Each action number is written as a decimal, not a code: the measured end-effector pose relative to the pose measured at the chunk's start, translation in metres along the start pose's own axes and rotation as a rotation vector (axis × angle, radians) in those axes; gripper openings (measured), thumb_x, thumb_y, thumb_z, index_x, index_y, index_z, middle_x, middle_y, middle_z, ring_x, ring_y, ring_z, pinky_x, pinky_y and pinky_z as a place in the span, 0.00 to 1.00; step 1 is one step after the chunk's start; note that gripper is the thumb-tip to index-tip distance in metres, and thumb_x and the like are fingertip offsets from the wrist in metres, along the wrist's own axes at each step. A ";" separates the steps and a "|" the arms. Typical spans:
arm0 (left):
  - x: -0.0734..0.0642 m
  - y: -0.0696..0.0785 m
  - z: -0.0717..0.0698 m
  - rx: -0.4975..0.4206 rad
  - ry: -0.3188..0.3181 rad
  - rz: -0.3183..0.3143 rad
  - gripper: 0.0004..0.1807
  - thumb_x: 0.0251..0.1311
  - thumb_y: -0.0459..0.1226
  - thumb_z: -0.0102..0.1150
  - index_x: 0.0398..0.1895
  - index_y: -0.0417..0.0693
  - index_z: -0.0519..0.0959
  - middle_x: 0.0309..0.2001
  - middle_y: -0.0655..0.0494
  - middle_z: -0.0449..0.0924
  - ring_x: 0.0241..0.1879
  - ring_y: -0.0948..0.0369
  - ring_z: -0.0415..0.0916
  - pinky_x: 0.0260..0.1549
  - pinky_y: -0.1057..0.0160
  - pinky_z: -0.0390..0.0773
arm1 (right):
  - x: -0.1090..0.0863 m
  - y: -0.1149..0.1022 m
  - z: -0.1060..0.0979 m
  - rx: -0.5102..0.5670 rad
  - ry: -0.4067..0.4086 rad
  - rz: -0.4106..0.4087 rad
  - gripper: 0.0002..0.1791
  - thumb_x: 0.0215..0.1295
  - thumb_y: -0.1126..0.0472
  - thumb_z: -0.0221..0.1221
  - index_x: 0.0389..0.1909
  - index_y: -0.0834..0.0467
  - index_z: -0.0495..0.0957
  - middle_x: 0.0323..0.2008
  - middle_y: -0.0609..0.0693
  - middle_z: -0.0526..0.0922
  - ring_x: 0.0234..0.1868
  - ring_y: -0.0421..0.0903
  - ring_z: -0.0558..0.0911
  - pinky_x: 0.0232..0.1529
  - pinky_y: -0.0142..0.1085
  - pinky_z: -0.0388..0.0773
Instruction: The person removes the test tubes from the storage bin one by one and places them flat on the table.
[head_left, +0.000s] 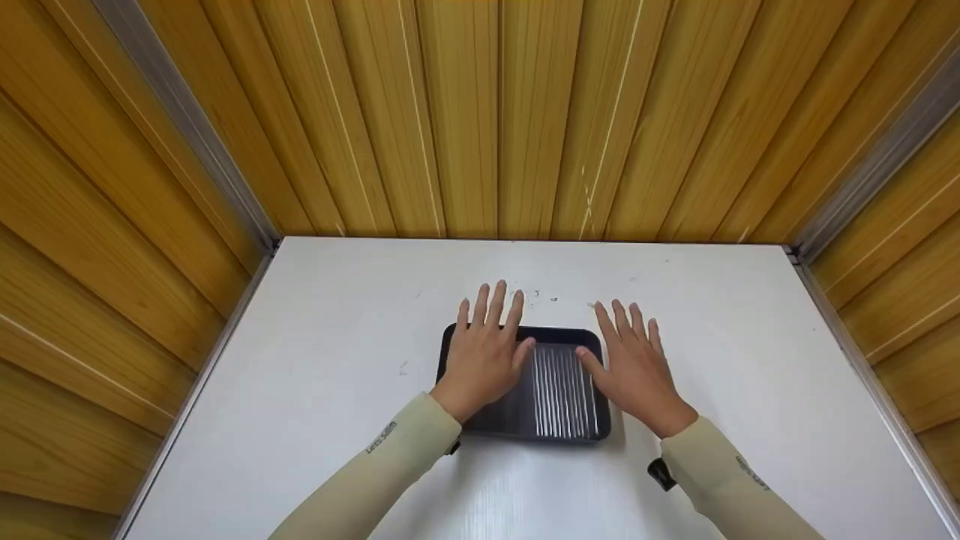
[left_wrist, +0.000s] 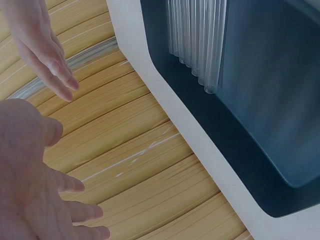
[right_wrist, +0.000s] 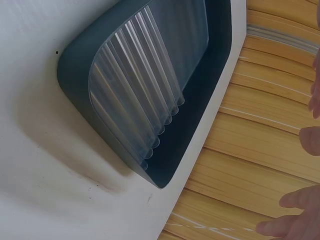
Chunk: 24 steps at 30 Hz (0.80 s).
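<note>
Clear tubes (head_left: 566,394): lying side by side in one row, showing between the two grips' thumbs, rounded ends pointing toward the far wall.
Dark tray (head_left: 502,416): carrying the tubes in the half nearer the right grip; its dark floor is showing under the left grip.
Left grip (head_left: 486,356): hovering over the tray's left half, fingers spreading straight, thumb standing out toward the tubes, holding nothing.
Right grip (head_left: 637,367): hovering by the tray's right edge, fingers spreading straight, thumb pointing inward, holding nothing.
Step in hand: judged to be poising over the tray, neither grip handling a tube.
Next move: picking up a tube would be calling for lowering one grip and closing thumb and finger finely on a single tube.
In the way: neighbouring tubes are lying close, leaving little finger room; the tray's raised wall is limiting approach from the right grip's side.
Bench (head_left: 330,375): supporting the tray beneath both grips, showing small dark marks (head_left: 553,299) beyond the left grip.
Sleeves (head_left: 375,465): covering both forearms behind the grips; a black wrist device (head_left: 661,475) is hanging below the right one.
Wall panels (head_left: 525,112): standing well beyond both grips.
</note>
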<state>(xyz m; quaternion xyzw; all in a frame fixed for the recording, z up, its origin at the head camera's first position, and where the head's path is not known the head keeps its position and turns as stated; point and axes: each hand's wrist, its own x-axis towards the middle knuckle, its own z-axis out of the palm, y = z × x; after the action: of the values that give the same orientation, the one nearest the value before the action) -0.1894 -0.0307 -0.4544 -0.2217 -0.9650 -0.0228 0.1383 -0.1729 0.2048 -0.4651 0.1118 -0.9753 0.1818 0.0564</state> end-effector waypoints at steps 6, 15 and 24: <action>-0.003 -0.001 -0.003 -0.013 -0.014 -0.006 0.37 0.77 0.57 0.40 0.80 0.47 0.55 0.79 0.41 0.52 0.78 0.43 0.50 0.71 0.41 0.56 | -0.001 0.000 0.001 0.012 0.009 0.005 0.41 0.74 0.46 0.55 0.78 0.65 0.55 0.76 0.71 0.55 0.77 0.70 0.49 0.73 0.64 0.40; -0.005 -0.002 -0.002 -0.035 -0.033 -0.021 0.37 0.77 0.57 0.40 0.80 0.47 0.55 0.79 0.41 0.52 0.78 0.44 0.49 0.71 0.40 0.56 | -0.004 -0.002 0.006 0.043 0.027 0.004 0.39 0.74 0.48 0.57 0.75 0.67 0.59 0.74 0.71 0.58 0.77 0.70 0.52 0.73 0.63 0.44; -0.009 -0.003 -0.001 -0.053 -0.024 -0.040 0.36 0.77 0.56 0.40 0.79 0.45 0.57 0.78 0.41 0.54 0.77 0.43 0.53 0.68 0.40 0.60 | -0.005 -0.002 0.011 0.060 0.040 0.021 0.34 0.73 0.51 0.58 0.70 0.70 0.66 0.68 0.70 0.69 0.72 0.68 0.64 0.69 0.63 0.57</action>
<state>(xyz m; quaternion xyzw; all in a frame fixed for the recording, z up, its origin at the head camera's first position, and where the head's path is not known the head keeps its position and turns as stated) -0.1831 -0.0372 -0.4556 -0.2062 -0.9699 -0.0485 0.1204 -0.1680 0.1998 -0.4750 0.0995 -0.9693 0.2136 0.0705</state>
